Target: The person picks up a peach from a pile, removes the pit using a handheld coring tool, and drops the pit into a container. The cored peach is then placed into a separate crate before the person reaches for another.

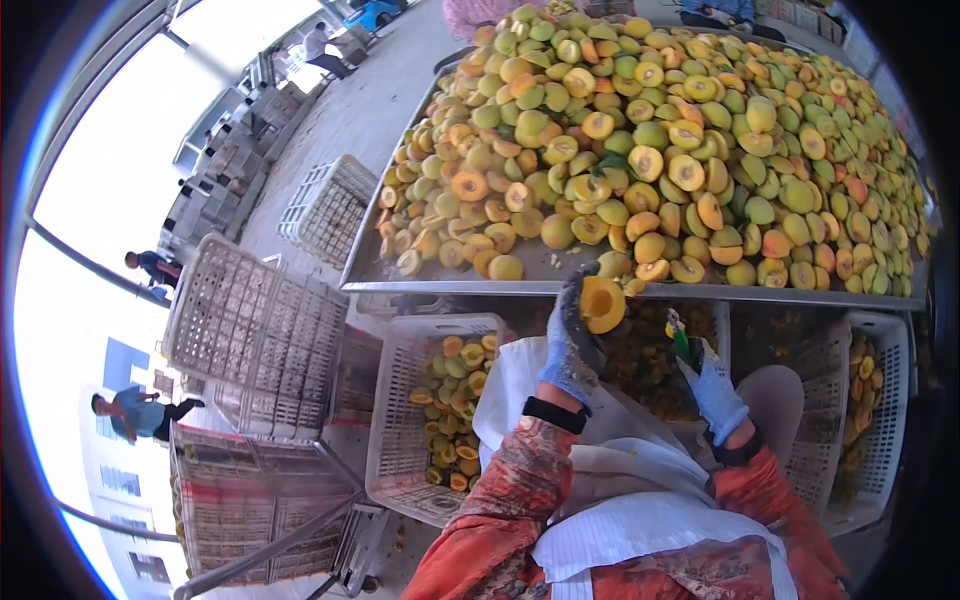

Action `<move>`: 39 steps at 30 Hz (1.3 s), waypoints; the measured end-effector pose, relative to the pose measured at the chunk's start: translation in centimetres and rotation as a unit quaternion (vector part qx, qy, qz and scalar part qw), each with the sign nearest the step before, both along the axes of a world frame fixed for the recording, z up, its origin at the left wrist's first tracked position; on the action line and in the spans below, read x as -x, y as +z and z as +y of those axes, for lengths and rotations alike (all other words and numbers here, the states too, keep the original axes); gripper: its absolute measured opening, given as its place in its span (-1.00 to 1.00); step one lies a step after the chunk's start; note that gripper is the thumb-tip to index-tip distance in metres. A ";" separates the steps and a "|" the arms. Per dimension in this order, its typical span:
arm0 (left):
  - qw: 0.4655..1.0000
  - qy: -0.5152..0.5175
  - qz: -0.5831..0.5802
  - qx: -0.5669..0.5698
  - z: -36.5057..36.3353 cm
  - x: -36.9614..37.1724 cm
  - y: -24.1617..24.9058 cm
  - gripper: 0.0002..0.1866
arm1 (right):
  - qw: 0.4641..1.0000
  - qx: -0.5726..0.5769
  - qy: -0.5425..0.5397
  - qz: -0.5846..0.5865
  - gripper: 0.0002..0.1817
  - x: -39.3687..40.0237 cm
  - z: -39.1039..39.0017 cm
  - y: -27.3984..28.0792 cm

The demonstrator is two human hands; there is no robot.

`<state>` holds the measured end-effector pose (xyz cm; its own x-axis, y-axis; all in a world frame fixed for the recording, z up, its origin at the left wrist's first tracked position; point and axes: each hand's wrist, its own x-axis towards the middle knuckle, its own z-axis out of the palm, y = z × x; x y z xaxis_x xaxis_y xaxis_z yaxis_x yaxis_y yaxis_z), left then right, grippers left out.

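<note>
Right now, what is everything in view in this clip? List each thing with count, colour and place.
Halved fruit pile: too many to count, yellow-green and orange, heaped on the table.
Table: one, grey metal, across the upper middle.
Fruit half: one, orange-yellow, cut face up, at the table's near edge.
Small tool: one, green-handled, just below the table edge.
Crate with fruit halves: one, white, under the table at left.
Other crates: several, white, stacked or tilted at left and under the table at right.
Other people: at least three, far left and top.
Apron: one, white, on the lap.
Left hand: blue-gloved, fingers around the fruit half.
Right hand: blue-gloved, holding the small tool.
</note>
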<state>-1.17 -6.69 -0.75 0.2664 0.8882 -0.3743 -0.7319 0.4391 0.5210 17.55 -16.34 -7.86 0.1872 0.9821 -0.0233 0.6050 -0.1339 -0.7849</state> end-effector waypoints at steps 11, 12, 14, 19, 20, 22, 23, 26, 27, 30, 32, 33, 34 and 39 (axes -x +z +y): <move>0.975 -0.171 0.013 -0.141 -2.7 -3.4 -0.1 -0.45 | 0.807 -0.013 -0.030 0.589 -0.56 2.5 0.3 5.3; 0.974 -0.180 0.044 -0.129 -2.7 -3.4 -0.2 -0.49 | 0.828 -0.069 -0.025 0.556 -0.49 2.3 0.4 5.2; 0.971 -0.189 0.108 -0.102 -3.1 -3.1 -0.6 -0.55 | 0.865 -0.033 -0.009 0.500 -0.46 1.6 0.0 5.8; 0.959 -0.169 0.219 -0.066 -2.5 -1.8 -1.3 -0.64 | 0.934 -0.249 0.069 0.246 -0.41 2.4 0.8 2.1; 0.964 -0.131 0.222 -0.064 -2.1 -0.6 -0.9 -0.63 | 0.911 -0.023 0.021 0.411 -0.47 2.2 -0.2 4.5; 0.960 -0.067 0.254 -0.094 -0.9 3.9 0.0 -0.65 | 0.899 0.025 0.015 0.437 -0.49 1.4 -0.7 6.3; 0.949 -0.054 0.280 -0.135 -0.7 7.0 0.8 -0.67 | 0.887 0.071 -0.002 0.456 -0.50 1.0 -0.7 6.5; 0.766 -0.042 0.615 -0.181 -0.1 18.6 -1.8 -0.59 | 0.866 0.106 -0.005 0.488 -0.52 -0.2 -0.9 6.0; 0.649 -0.134 0.735 -0.141 -0.6 21.3 -1.6 -0.55 | 0.853 0.134 -0.005 0.504 -0.52 -0.3 -0.8 5.8; 0.533 -0.104 0.824 -0.165 1.4 24.4 -3.7 -0.57 | 0.848 0.127 0.012 0.515 -0.53 0.2 -0.3 5.3; 0.700 0.018 0.689 -0.186 5.1 21.5 -2.9 -0.56 | 0.906 0.102 0.046 0.408 -0.50 0.6 0.3 4.7; 0.611 -0.013 0.775 -0.162 6.6 18.8 -1.8 -0.55 | 0.907 0.102 0.053 0.405 -0.50 0.7 0.4 4.5; 0.512 -0.043 0.848 -0.133 7.8 14.4 0.4 -0.54 | 0.909 0.093 0.048 0.404 -0.50 0.8 0.4 4.4; 0.268 -0.203 0.935 -0.117 14.5 8.7 -2.5 -0.37 | 0.831 0.199 -0.010 0.520 -0.50 0.4 0.4 6.3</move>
